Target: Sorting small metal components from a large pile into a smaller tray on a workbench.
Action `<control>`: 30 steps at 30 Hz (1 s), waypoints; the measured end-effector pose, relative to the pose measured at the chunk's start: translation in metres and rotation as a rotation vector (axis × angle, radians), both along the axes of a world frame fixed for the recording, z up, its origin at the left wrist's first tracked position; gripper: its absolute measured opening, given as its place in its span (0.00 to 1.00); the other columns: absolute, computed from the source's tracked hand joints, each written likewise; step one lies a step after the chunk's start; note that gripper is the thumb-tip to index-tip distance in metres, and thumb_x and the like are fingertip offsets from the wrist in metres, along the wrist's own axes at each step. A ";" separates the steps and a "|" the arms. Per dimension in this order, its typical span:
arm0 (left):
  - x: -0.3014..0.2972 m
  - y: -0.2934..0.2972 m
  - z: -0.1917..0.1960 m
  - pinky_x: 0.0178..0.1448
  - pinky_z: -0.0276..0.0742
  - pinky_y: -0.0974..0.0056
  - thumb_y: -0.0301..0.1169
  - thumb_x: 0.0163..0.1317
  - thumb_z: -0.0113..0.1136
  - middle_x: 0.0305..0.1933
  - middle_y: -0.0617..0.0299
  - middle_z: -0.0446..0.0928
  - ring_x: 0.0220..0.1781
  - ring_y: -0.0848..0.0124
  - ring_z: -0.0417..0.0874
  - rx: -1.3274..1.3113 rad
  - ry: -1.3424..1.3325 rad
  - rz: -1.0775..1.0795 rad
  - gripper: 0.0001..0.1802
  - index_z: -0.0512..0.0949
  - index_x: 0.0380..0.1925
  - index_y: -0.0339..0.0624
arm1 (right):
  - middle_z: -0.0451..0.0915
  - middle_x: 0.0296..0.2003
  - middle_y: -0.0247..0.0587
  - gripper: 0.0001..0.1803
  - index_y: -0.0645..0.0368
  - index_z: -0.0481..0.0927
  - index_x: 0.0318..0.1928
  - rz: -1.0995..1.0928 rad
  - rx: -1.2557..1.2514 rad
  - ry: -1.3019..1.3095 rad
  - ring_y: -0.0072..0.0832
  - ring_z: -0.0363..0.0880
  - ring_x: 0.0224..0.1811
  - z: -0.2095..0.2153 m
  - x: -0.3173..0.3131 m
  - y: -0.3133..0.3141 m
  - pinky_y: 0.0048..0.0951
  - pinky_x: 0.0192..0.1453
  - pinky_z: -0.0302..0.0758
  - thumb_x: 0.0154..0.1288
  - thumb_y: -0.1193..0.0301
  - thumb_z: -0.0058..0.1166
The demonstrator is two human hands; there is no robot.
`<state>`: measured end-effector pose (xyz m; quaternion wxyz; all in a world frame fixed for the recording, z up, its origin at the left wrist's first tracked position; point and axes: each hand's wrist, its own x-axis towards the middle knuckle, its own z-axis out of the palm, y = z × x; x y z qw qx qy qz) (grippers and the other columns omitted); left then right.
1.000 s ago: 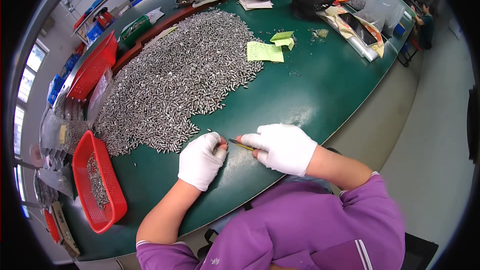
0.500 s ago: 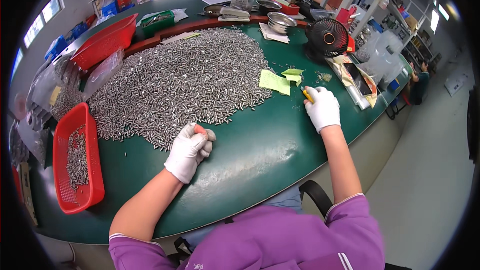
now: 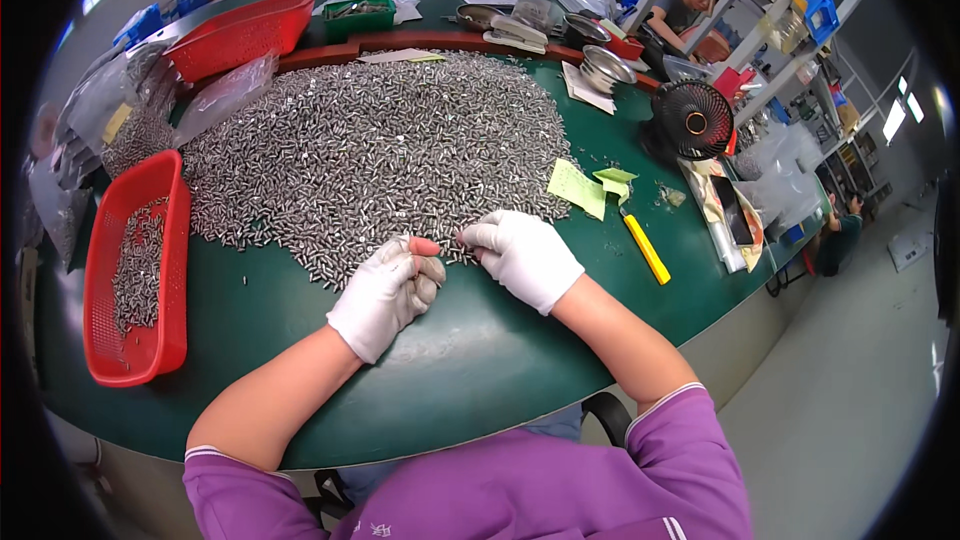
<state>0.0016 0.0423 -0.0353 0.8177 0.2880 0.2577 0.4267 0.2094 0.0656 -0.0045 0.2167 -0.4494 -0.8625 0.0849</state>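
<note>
My left hand (image 3: pixel 390 292), in a white glove with bare thumb and finger tips, is closed at the near edge of a large heap of small metal pins (image 3: pixel 400 150). Whatever it pinches is hidden or too small to name. Close beside it, my right hand (image 3: pixel 522 258), gloved the same way, has its thumb and fingers pressed together, pointing toward the left; I cannot make out anything in them. To the right of that hand, a yellow-handled tool (image 3: pixel 645 248) with a thin dark tip lies on the green table (image 3: pixel 470 370), its tip by the yellow-green paper slips (image 3: pixel 578 187).
A red basket (image 3: pixel 177 290) with some pins stands at left, another red basket (image 3: pixel 240 35) behind. Plastic bags (image 3: pixel 115 105) crowd the left edge. At right are a black fan (image 3: pixel 692 120), metal bowls (image 3: pixel 606 68) and a phone (image 3: pixel 732 210). Another person (image 3: pixel 685 15) sits at far right.
My right hand has let go of the yellow-handled tool and moved left, beside my left hand. The tool now lies on the table. My left hand stays closed; the view has shifted slightly.
</note>
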 end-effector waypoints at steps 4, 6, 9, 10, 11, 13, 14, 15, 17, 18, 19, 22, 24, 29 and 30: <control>-0.004 0.001 0.004 0.34 0.66 0.72 0.31 0.66 0.49 0.32 0.64 0.74 0.28 0.77 0.70 -0.009 -0.005 -0.029 0.09 0.70 0.44 0.41 | 0.78 0.31 0.39 0.08 0.52 0.82 0.36 -0.048 0.043 0.093 0.39 0.77 0.35 0.007 0.013 0.005 0.37 0.41 0.75 0.54 0.73 0.57; -0.003 0.000 0.007 0.31 0.65 0.74 0.33 0.66 0.50 0.31 0.66 0.74 0.26 0.78 0.69 -0.027 0.024 -0.015 0.09 0.71 0.42 0.42 | 0.78 0.29 0.38 0.05 0.52 0.82 0.32 -0.061 0.019 0.081 0.38 0.77 0.35 0.013 0.021 0.010 0.35 0.40 0.75 0.52 0.72 0.59; -0.003 0.001 0.010 0.24 0.60 0.77 0.36 0.66 0.52 0.30 0.68 0.74 0.22 0.81 0.67 -0.085 0.114 -0.056 0.08 0.72 0.40 0.46 | 0.78 0.29 0.38 0.04 0.52 0.82 0.31 0.037 -0.106 0.061 0.38 0.77 0.35 0.011 0.027 0.011 0.36 0.39 0.74 0.52 0.71 0.59; -0.003 0.001 0.011 0.24 0.60 0.77 0.36 0.66 0.52 0.30 0.68 0.74 0.22 0.81 0.67 -0.090 0.117 -0.058 0.08 0.72 0.40 0.46 | 0.77 0.28 0.37 0.04 0.51 0.82 0.30 0.061 -0.091 0.001 0.39 0.77 0.33 0.009 0.023 0.012 0.37 0.37 0.74 0.51 0.69 0.59; -0.003 0.001 0.011 0.25 0.59 0.77 0.38 0.65 0.55 0.29 0.68 0.73 0.23 0.81 0.66 -0.089 0.126 -0.069 0.09 0.72 0.40 0.47 | 0.78 0.28 0.37 0.04 0.53 0.82 0.30 0.075 -0.083 -0.023 0.37 0.77 0.33 0.009 0.021 0.012 0.36 0.37 0.74 0.50 0.72 0.60; -0.003 0.001 0.011 0.25 0.58 0.77 0.39 0.63 0.57 0.29 0.69 0.73 0.23 0.82 0.64 -0.092 0.137 -0.078 0.10 0.72 0.39 0.48 | 0.78 0.28 0.37 0.05 0.54 0.81 0.29 0.083 -0.070 -0.042 0.37 0.77 0.32 0.005 0.016 0.011 0.35 0.35 0.74 0.48 0.74 0.61; -0.002 0.001 0.010 0.25 0.56 0.77 0.40 0.63 0.57 0.29 0.68 0.73 0.22 0.82 0.63 -0.076 0.146 -0.095 0.11 0.72 0.39 0.48 | 0.78 0.28 0.37 0.05 0.54 0.81 0.29 0.085 -0.073 -0.041 0.37 0.77 0.32 0.006 0.016 0.011 0.35 0.35 0.74 0.48 0.74 0.61; -0.002 0.001 0.010 0.24 0.55 0.77 0.40 0.63 0.57 0.29 0.68 0.73 0.21 0.82 0.63 -0.062 0.157 -0.110 0.11 0.72 0.39 0.48 | 0.77 0.27 0.37 0.05 0.54 0.81 0.29 0.100 -0.040 -0.067 0.37 0.76 0.31 0.008 0.015 0.011 0.36 0.35 0.74 0.48 0.73 0.61; -0.002 0.001 0.012 0.22 0.54 0.77 0.42 0.64 0.57 0.29 0.67 0.73 0.20 0.82 0.62 -0.001 0.182 -0.155 0.11 0.73 0.38 0.48 | 0.77 0.29 0.37 0.04 0.52 0.81 0.29 0.122 -0.044 -0.118 0.39 0.76 0.34 0.010 0.015 0.011 0.40 0.36 0.74 0.51 0.68 0.59; -0.002 0.001 0.009 0.22 0.54 0.76 0.41 0.64 0.57 0.29 0.67 0.74 0.19 0.82 0.62 0.037 0.160 -0.162 0.11 0.73 0.37 0.48 | 0.77 0.29 0.37 0.04 0.52 0.81 0.29 0.128 -0.046 -0.117 0.39 0.76 0.34 0.010 0.013 0.010 0.40 0.36 0.74 0.51 0.68 0.59; -0.003 0.001 0.009 0.22 0.54 0.77 0.40 0.64 0.57 0.29 0.67 0.74 0.20 0.82 0.63 0.037 0.230 -0.186 0.10 0.73 0.37 0.48 | 0.77 0.30 0.38 0.05 0.53 0.80 0.30 0.113 -0.032 -0.156 0.39 0.76 0.35 0.010 0.011 0.009 0.39 0.37 0.74 0.51 0.69 0.59; 0.000 0.000 0.020 0.23 0.61 0.77 0.34 0.64 0.54 0.30 0.66 0.74 0.23 0.82 0.69 0.018 0.415 -0.246 0.06 0.72 0.37 0.45 | 0.77 0.32 0.39 0.06 0.54 0.78 0.31 0.159 -0.009 -0.048 0.40 0.75 0.37 0.009 0.006 0.005 0.39 0.39 0.73 0.51 0.70 0.60; 0.003 -0.001 0.028 0.25 0.65 0.77 0.32 0.62 0.55 0.30 0.66 0.74 0.25 0.82 0.71 0.021 0.466 -0.283 0.06 0.71 0.37 0.43 | 0.76 0.32 0.38 0.08 0.54 0.76 0.31 0.254 -0.003 0.170 0.40 0.75 0.36 0.010 0.002 0.000 0.38 0.39 0.73 0.49 0.71 0.62; 0.001 -0.002 0.030 0.26 0.65 0.76 0.34 0.62 0.57 0.29 0.67 0.74 0.25 0.81 0.71 0.073 0.507 -0.311 0.09 0.71 0.38 0.43 | 0.76 0.31 0.36 0.08 0.53 0.77 0.31 0.294 -0.038 0.221 0.38 0.76 0.36 0.010 -0.005 -0.008 0.36 0.40 0.74 0.49 0.69 0.63; 0.001 -0.001 0.029 0.25 0.65 0.77 0.35 0.62 0.58 0.30 0.67 0.74 0.24 0.82 0.71 0.100 0.516 -0.327 0.11 0.71 0.39 0.44 | 0.76 0.31 0.36 0.08 0.53 0.77 0.31 0.295 -0.070 0.227 0.37 0.76 0.36 0.010 -0.004 -0.008 0.36 0.41 0.74 0.49 0.70 0.63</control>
